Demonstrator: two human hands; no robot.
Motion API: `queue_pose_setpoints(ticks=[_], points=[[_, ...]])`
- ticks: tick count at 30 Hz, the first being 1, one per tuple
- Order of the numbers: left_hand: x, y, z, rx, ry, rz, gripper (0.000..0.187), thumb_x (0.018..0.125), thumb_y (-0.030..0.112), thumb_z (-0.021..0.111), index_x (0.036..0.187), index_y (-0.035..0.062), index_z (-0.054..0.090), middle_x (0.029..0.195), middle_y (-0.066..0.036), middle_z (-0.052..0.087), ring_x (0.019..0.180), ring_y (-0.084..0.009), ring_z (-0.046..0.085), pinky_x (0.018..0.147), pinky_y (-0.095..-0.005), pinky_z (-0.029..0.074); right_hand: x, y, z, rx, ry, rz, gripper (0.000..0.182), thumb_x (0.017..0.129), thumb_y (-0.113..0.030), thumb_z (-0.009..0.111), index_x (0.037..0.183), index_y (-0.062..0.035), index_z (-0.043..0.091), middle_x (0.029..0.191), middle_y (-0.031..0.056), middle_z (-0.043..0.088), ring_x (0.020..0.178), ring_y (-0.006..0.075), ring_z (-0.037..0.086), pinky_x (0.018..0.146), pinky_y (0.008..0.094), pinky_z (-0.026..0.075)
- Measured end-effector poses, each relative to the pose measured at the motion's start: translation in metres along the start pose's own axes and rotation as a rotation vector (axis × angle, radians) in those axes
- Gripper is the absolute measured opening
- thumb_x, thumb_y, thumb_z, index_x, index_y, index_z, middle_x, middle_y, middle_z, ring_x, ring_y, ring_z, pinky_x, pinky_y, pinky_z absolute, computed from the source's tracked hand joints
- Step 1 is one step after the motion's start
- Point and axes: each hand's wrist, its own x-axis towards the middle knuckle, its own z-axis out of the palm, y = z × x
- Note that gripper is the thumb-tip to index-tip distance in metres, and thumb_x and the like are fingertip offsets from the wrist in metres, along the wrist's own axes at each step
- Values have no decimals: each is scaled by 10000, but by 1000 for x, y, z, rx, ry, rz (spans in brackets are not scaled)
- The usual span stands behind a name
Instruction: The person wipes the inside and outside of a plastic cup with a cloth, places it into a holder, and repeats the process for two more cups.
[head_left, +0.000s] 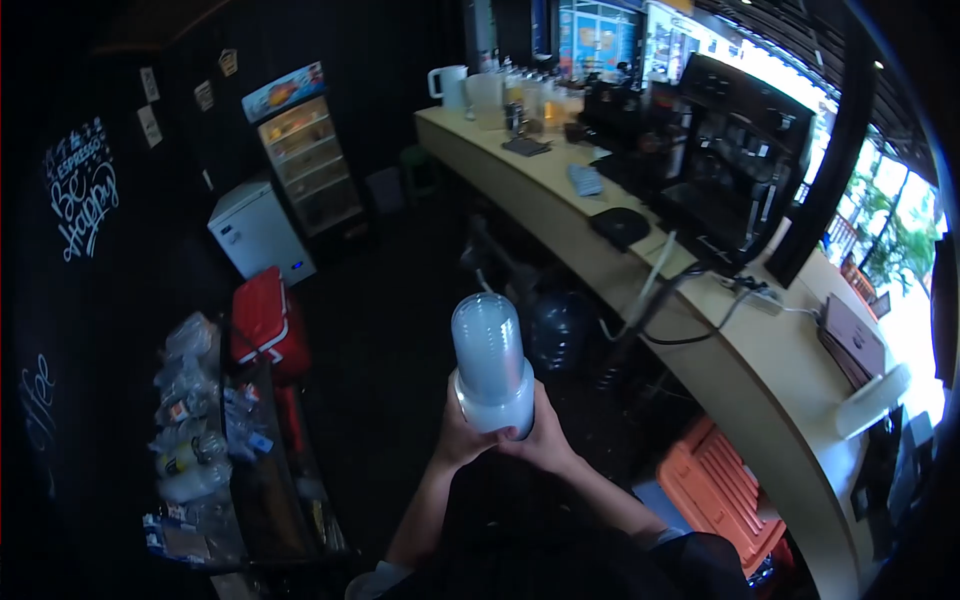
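Both my hands are wrapped round a stack of translucent plastic cups (487, 345), held upright in front of my body. Its upper part is a narrower, ridged cylinder, and the lower part is wider and whiter. My left hand (463, 432) closes on the lower left side. On the lower right side is my right hand (543, 432), its fingers curled round toward the left hand. The thumbs come close together at the front of the base.
A long curved counter (760, 385) runs along the right, bearing an espresso machine (740, 150), cables and a laptop (850, 340). An orange crate (715, 485) stands beneath. Left are a red cooler box (265, 320), bagged goods (195, 450) and a white chest freezer (260, 235).
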Motion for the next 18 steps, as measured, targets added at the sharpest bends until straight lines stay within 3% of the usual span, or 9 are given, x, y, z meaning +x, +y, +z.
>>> queue_pose_setpoints(ticks=[8,12,14,18], points=[[63,-70,-106,-181,8,-126,989,558,340,853,1291,17,274,1189,-95,434,1117,-214,454,930,-369,402,100,51,53,133,-121,123,903,553,-270,823,1275,-24,340,1173,160,493,1111,264,490,948,384,378],[139,-120,-138,-233,-118,-212,933,548,313,859,1263,8,342,1161,-85,468,1087,-196,472,925,-350,400,169,97,49,138,-58,107,882,557,-255,814,1267,-20,346,1165,166,503,1105,260,500,948,383,380],[181,-130,-137,-232,-108,-180,906,557,319,852,1251,4,363,1153,-84,477,1077,-192,476,918,-345,401,209,124,41,189,-33,68,892,574,-268,819,1270,7,335,1181,136,473,1133,220,446,977,359,332],[278,-148,-142,-182,-158,-147,832,596,327,816,1232,-5,394,1128,-81,498,1045,-182,491,891,-332,411,286,152,12,170,-8,49,901,588,-243,803,1297,24,316,1219,146,457,1149,226,436,984,349,326]])
